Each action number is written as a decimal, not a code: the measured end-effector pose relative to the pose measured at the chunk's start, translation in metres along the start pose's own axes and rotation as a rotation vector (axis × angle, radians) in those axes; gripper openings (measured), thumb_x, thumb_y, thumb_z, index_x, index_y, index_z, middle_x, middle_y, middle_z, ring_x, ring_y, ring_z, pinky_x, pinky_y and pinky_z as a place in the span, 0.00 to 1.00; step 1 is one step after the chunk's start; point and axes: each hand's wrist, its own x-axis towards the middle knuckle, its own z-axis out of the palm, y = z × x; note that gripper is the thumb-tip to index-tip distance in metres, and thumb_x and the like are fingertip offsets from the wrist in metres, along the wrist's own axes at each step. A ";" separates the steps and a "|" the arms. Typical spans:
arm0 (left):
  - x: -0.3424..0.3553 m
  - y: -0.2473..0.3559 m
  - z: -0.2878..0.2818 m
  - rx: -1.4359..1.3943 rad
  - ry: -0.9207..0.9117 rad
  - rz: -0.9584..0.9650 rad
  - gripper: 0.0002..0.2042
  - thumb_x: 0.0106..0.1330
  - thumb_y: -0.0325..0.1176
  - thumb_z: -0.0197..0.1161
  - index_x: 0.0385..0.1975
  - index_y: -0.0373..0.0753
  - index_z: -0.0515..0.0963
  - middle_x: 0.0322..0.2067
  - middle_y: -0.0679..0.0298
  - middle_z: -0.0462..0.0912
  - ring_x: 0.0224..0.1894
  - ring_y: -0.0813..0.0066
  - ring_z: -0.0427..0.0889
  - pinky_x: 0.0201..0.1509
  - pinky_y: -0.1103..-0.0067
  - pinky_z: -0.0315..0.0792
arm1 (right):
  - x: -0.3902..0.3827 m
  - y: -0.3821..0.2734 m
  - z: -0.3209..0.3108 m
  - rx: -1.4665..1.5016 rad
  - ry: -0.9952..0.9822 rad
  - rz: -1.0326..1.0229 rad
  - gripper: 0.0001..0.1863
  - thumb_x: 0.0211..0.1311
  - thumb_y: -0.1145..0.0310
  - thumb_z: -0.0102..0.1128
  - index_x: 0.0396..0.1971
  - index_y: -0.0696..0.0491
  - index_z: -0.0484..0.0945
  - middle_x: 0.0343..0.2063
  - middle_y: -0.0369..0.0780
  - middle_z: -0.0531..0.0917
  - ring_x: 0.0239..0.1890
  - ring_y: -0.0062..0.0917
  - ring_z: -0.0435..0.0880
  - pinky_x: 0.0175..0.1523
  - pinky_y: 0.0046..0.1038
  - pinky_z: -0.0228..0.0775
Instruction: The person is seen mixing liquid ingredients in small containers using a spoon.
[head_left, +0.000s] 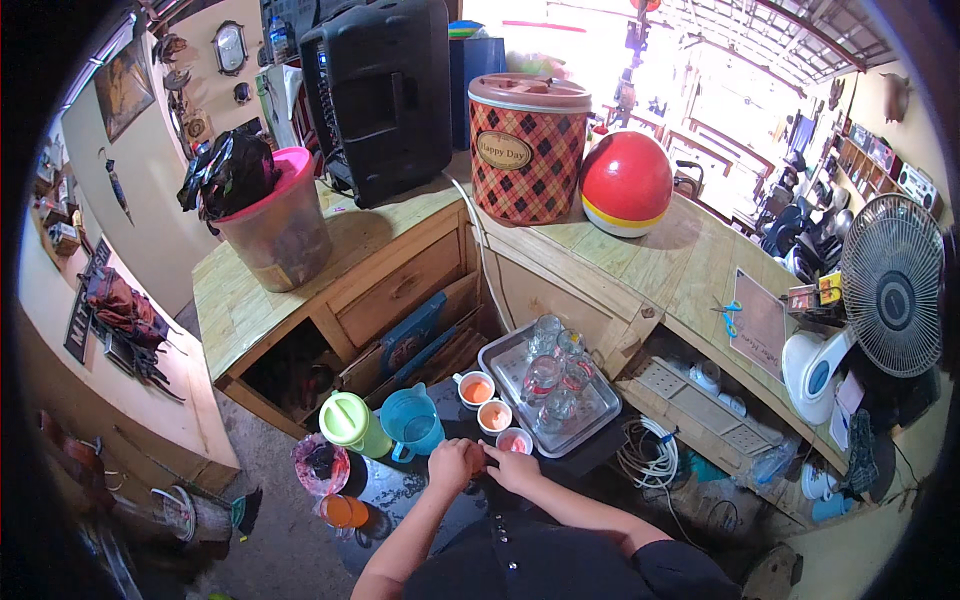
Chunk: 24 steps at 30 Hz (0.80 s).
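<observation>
Close together over the dark table (385,490), my left hand (456,466) and my right hand (512,470) meet in front of my body. The left fingers are curled round, and the right fingers are bent in against them; whatever is between them is hidden. Just beyond are several white cups: one cup (475,390) with orange contents, another cup (494,416) with paler contents, and a third cup (515,441) with pink contents beside my right hand. A blue pitcher (412,420) stands left of the cups, next to a lidded light-green pitcher (354,424).
A metal tray (604,408) of upturned glasses (557,408) lies to the right. Orange drinks (345,512) and a pink-rimmed plastic bag (320,465) sit left. A coiled white cable (648,452) hangs right. The wooden counter (560,255) carries a speaker (380,100), a plaid drum (528,165) and a fan (890,285).
</observation>
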 end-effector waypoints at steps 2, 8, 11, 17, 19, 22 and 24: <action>0.004 0.005 -0.007 0.027 0.090 0.029 0.07 0.53 0.34 0.58 0.29 0.42 0.80 0.27 0.61 0.81 0.32 0.59 0.79 0.34 0.65 0.72 | 0.000 0.003 0.002 0.002 0.017 -0.006 0.33 0.59 0.54 0.55 0.65 0.29 0.57 0.32 0.46 0.82 0.31 0.39 0.83 0.34 0.41 0.75; -0.003 0.008 -0.007 0.191 -0.078 -0.026 0.07 0.54 0.34 0.59 0.29 0.43 0.80 0.28 0.62 0.81 0.34 0.60 0.80 0.36 0.66 0.71 | -0.002 -0.004 -0.005 0.003 -0.027 0.020 0.33 0.59 0.51 0.55 0.65 0.29 0.57 0.36 0.45 0.82 0.33 0.40 0.83 0.36 0.40 0.75; 0.003 0.006 -0.004 0.055 0.002 0.002 0.08 0.52 0.36 0.61 0.30 0.44 0.80 0.28 0.61 0.81 0.34 0.61 0.80 0.36 0.66 0.71 | -0.001 -0.002 -0.004 -0.006 -0.036 0.034 0.33 0.59 0.52 0.55 0.65 0.29 0.57 0.36 0.45 0.82 0.33 0.40 0.83 0.36 0.40 0.75; -0.001 0.012 -0.007 0.355 -0.107 -0.026 0.13 0.47 0.42 0.67 0.31 0.45 0.78 0.30 0.65 0.81 0.37 0.65 0.79 0.37 0.69 0.69 | -0.002 -0.004 -0.007 0.017 -0.048 0.025 0.33 0.59 0.52 0.55 0.65 0.29 0.56 0.36 0.46 0.82 0.34 0.41 0.83 0.36 0.40 0.75; -0.001 0.000 0.005 0.221 -0.058 -0.010 0.10 0.50 0.38 0.64 0.32 0.45 0.79 0.30 0.65 0.81 0.36 0.64 0.79 0.38 0.69 0.69 | -0.002 -0.004 -0.003 -0.002 0.008 -0.011 0.33 0.58 0.55 0.55 0.65 0.30 0.58 0.30 0.45 0.82 0.30 0.39 0.83 0.33 0.42 0.75; 0.003 0.011 -0.008 0.152 0.001 0.011 0.08 0.54 0.35 0.60 0.33 0.45 0.79 0.29 0.65 0.81 0.35 0.63 0.79 0.40 0.68 0.68 | 0.000 0.005 0.001 0.002 0.023 0.007 0.33 0.59 0.55 0.55 0.65 0.30 0.57 0.30 0.45 0.82 0.30 0.39 0.83 0.33 0.41 0.75; 0.003 0.015 -0.015 0.226 0.022 -0.002 0.08 0.54 0.36 0.59 0.33 0.45 0.80 0.28 0.64 0.81 0.35 0.63 0.79 0.40 0.68 0.68 | -0.001 0.003 0.001 0.004 0.020 0.002 0.33 0.59 0.54 0.54 0.65 0.29 0.57 0.30 0.45 0.82 0.30 0.39 0.83 0.32 0.41 0.75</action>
